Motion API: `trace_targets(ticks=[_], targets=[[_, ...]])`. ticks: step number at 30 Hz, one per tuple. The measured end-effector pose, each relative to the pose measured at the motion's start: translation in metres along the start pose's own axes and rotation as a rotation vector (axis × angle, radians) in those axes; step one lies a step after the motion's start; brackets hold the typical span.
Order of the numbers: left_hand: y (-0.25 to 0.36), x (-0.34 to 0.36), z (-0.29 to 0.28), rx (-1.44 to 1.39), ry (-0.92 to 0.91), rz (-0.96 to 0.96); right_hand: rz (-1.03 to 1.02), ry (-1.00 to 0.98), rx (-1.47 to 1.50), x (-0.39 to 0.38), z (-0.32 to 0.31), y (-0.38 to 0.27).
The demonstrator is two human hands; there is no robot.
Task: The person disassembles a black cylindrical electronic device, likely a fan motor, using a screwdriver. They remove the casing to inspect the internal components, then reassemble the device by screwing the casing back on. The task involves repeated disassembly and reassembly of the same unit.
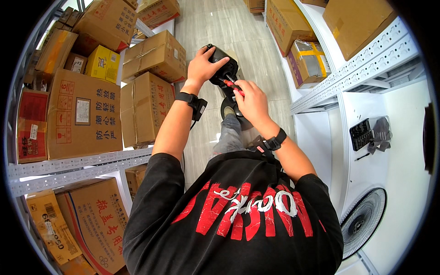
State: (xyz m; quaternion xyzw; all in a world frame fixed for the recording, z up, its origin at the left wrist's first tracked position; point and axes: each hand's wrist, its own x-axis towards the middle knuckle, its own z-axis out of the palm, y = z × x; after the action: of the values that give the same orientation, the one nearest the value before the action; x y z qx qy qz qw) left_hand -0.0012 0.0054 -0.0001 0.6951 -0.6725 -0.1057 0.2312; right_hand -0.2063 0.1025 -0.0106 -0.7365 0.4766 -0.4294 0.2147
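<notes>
A black fan motor housing [228,69] stands in front of me over the tiled floor. My left hand [204,67] is closed around its far left side, the thumb lying across the top. A red-and-black screwdriver [230,85] is gripped in my right hand [252,101], its shaft pointing into the near side of the housing. The hand hides most of the handle, and I cannot tell whether the tip sits on a screw. Below, a dark rounded base [243,121] shows partly beside my shoe [228,111].
Shelves with cardboard boxes [85,114] line my left. On the right, white shelving [321,103] carries more boxes, including a taped one [309,64]. A round fan grille [364,222] leans at the lower right, below a black keypad-like item [361,134] and a grey plastic bag [381,135].
</notes>
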Motion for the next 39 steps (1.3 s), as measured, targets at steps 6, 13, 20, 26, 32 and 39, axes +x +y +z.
trace_targets(ticks=[6, 13, 20, 26, 32, 39], targets=[[-0.002, -0.001, 0.002, -0.008, 0.010, 0.001, 0.088, -0.016, 0.062, -0.002, 0.003, 0.000], [0.001, -0.002, 0.002, 0.010, 0.008, 0.004, -0.065, 0.067, 0.041, -0.003, 0.002, 0.007], [0.002, -0.004, 0.000, 0.014, 0.000, -0.009, 0.194, -0.125, 0.033, -0.006, -0.004, 0.003], [0.000, -0.005, 0.003, -0.001, 0.019, 0.000, -0.005, 0.055, 0.113, -0.008, -0.003, 0.004], [0.001, -0.006, 0.002, 0.021, 0.019, 0.001, 0.257, -0.156, 0.092, -0.009, -0.007, 0.000], [0.001, -0.008, 0.002, 0.014, 0.026, 0.009, 0.150, -0.027, 0.161, -0.014, -0.006, 0.005]])
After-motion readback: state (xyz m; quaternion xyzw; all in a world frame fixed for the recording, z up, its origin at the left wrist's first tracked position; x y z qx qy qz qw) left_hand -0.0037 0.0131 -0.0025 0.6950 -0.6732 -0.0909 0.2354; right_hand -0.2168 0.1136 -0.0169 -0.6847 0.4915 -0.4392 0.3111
